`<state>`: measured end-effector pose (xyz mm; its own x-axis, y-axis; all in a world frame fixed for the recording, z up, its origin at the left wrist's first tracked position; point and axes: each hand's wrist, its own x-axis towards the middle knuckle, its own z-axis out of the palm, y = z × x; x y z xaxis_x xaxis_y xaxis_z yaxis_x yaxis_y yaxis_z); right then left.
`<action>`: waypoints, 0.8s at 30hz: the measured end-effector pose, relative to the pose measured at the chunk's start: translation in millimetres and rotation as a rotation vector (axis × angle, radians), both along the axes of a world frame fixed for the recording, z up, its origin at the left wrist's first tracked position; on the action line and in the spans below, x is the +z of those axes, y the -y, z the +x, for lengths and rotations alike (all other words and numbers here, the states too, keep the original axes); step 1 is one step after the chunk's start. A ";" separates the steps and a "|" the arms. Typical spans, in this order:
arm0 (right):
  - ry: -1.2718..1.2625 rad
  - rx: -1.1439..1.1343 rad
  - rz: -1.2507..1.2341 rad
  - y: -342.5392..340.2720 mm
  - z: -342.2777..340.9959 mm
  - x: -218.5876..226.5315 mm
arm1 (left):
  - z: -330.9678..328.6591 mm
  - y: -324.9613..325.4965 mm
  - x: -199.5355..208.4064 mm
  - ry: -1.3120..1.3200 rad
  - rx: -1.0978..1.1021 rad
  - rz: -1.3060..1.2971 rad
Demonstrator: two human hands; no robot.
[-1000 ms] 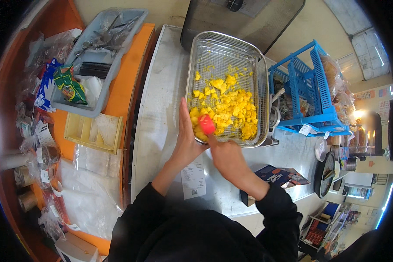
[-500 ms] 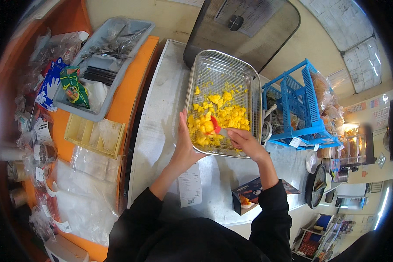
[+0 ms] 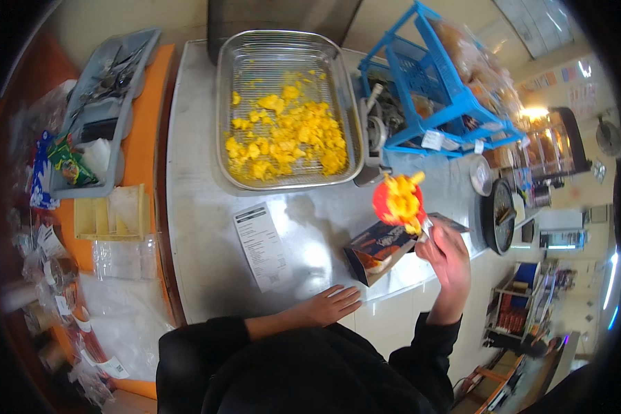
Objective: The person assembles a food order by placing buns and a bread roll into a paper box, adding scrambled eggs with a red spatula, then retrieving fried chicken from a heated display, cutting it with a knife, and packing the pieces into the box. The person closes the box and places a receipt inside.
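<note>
My right hand is wrapped round the handle of a red-headed spoon held up over the counter. Yellow lumps that look like scrambled egg are heaped on the spoon's head. Below it, a dark printed carton lies by the counter's near edge. More yellow lumps spread across a metal mesh tray at the back. My left hand is open with fingers spread, low by the front edge of the counter, holding nothing. A paper receipt lies just beyond it.
To the left, an orange counter carries a grey cutlery tray, a yellow divided box and plastic bags. A blue plastic rack stands right of the mesh tray. Further right is a round black pan.
My right hand has lifted the spoon with yellow lumps out of the tray, rightward and nearer. My left hand has left the tray's side and come down toward the counter's front edge.
</note>
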<state>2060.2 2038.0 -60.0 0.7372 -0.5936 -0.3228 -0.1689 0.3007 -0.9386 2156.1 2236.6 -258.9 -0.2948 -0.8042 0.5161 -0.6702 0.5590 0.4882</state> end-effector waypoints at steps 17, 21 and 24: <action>-0.330 -0.609 -0.161 -129.8 -109.4 -143.3 | -39.9 60.2 -33.8 0.335 0.226 0.237; -0.645 -0.561 -0.803 -140.6 -98.4 -167.4 | -42.0 55.6 -35.2 0.310 0.263 0.197; -0.862 -0.400 -1.110 -146.0 -92.5 -173.5 | -44.7 55.6 -34.5 0.300 0.283 0.223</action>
<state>1967.7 2184.0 -233.6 0.2857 -0.9410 0.1812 -0.8678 -0.3343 -0.3676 2111.4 2180.9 -293.4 -0.1572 -0.9562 0.2468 -0.9111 0.2369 0.3372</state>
